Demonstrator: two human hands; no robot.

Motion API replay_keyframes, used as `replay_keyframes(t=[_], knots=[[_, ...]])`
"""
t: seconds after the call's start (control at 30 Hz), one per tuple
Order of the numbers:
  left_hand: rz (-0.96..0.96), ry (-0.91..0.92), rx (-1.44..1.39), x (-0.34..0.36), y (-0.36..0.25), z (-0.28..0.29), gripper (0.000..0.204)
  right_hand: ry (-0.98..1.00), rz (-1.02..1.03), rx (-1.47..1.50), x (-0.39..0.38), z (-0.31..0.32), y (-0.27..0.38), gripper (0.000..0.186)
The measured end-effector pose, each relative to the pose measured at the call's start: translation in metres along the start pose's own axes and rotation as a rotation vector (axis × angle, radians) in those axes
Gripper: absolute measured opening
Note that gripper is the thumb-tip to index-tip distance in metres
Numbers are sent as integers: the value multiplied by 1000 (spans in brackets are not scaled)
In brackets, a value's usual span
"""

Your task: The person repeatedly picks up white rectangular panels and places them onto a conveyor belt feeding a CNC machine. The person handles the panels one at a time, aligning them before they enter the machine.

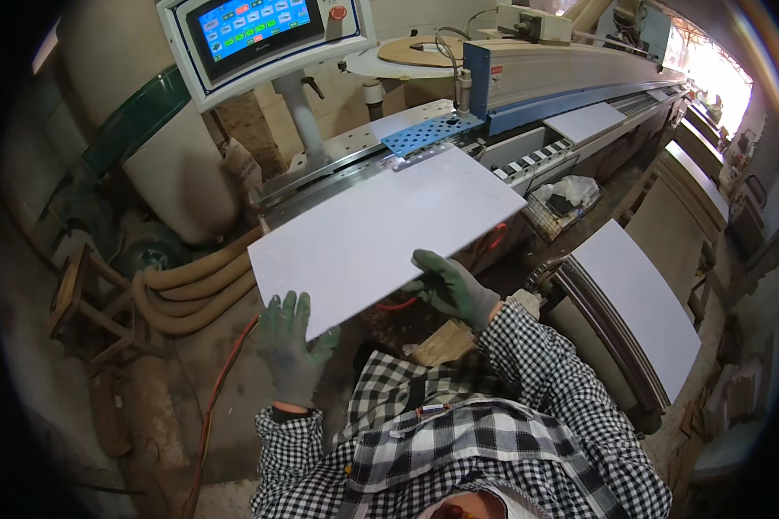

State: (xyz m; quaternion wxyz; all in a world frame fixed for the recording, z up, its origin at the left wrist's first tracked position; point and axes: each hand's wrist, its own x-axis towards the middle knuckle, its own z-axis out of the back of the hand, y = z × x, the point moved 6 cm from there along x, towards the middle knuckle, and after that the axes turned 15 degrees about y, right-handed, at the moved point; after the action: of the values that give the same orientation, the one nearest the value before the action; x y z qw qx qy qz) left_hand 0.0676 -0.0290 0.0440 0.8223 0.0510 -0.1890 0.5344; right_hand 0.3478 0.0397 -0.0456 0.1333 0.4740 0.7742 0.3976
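Note:
A white rectangular panel (389,221) spans from the machine's metal table toward me, its near edge between my hands. My gloved left hand (296,346) is at the panel's near-left corner, fingers stretched out and apart against it. My gloved right hand (446,290) grips the near edge, thumb on top and other fingers partly hidden beneath. A blue perforated plate (424,131) lies just beyond the panel, beside the machine's long beam (563,78).
A control screen (255,30) stands upper left, above tan hoses (190,316) and a wooden stool (91,303). Stacked panels (632,311) lie at my right. Another panel (584,119) rests along the machine. A red hose (225,372) crosses the floor.

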Motion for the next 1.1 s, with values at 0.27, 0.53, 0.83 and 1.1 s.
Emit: replay_keyframes(t=[0.27, 0.53, 0.83, 1.1], knots=[[142, 27, -39, 42, 71, -25, 66, -229, 99, -314, -74, 2, 51, 45], [182, 63, -104, 53, 70, -25, 64, -1469, -631, -2046, -336, 82, 169, 76], [199, 65, -91, 52, 72, -23, 63, -1591, -1135, -1806, -380, 53, 124, 93], [100, -16, -100, 55, 73, -30, 63, -1337, -218, -2048, -348, -10, 89, 39]])
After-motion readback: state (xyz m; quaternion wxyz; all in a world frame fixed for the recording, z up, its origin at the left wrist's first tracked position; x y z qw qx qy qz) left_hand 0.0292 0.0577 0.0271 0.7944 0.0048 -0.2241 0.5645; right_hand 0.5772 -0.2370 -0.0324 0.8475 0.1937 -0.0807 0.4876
